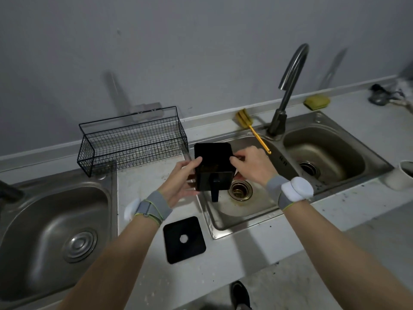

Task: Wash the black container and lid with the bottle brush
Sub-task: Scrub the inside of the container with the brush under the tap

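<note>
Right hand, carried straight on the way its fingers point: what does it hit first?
The black container, whose right rim the right hand grips. Past it, the line seems to reach the wire basket, though depth is unclear.

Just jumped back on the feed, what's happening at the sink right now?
A person holds the black container over the middle sink, the left hand gripping its left side and the right hand gripping its right edge. The lid lies flat on the counter in front of the sink. The yellow bottle brush lies untouched at the sink's back edge beside the faucet. No water is seen running, so scrubbing hasn't begun.
</note>
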Demonstrator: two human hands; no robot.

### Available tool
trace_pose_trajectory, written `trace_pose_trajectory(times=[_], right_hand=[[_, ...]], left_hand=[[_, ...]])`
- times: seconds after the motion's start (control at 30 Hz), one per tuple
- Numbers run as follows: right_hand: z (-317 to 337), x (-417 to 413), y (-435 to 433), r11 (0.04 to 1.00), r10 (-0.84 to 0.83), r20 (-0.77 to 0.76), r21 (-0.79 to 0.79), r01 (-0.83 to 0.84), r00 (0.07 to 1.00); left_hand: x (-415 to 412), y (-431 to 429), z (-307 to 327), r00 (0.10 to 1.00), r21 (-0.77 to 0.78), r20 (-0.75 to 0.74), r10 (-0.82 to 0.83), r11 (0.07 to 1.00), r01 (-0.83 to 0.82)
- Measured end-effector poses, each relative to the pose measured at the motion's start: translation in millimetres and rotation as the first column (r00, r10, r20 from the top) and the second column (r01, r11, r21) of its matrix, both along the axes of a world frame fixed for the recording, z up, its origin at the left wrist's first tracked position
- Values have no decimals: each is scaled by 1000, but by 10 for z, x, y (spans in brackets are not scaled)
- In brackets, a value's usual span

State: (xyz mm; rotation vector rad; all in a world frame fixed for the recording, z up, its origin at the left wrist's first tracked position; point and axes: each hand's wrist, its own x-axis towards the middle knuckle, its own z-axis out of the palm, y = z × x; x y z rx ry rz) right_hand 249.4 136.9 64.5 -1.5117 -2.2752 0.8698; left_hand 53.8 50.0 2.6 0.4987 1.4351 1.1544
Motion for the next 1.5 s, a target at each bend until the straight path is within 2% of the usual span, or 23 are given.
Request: trace_pose_trajectory(times=[0.2,0.37,0.47,0.6,0.73,0.87,1.07,1.27,1.5], right_hand=[[-219,173,405,997,-26,-55,-69,22,998],[-388,362,905,995,-86,-52,-47,84,995],[-502,468,1233,991,-111,-11,-76,110,994],[-676,571,1549,994,-107,91,4,107,990],[-957,607,1839,991,-130,127,38,126,983],[-1229,610,2166,975,-209,162,105,194,964],[-1543,528,2556,951,-309,232,76,299,922],[-1766,502,2772,969,-246,260,81,232,934],[-1864,501,2934,992,-121,345,6,127,931]], left_hand=[[106,224,-170,999,-7,-28,41,999,-42],[221,532,-233,995,-26,-51,88,996,-89],[326,749,-297,991,-39,-65,119,992,-122],[516,995,-395,985,-58,-32,168,984,-169],[640,1187,-502,980,-88,14,200,976,-198],[658,1329,-585,976,-111,0,219,970,-217],[596,1534,-702,977,-120,3,215,970,-213],[613,1682,-767,984,-117,-6,180,977,-180],[668,1678,-772,991,-117,50,126,986,-120]])
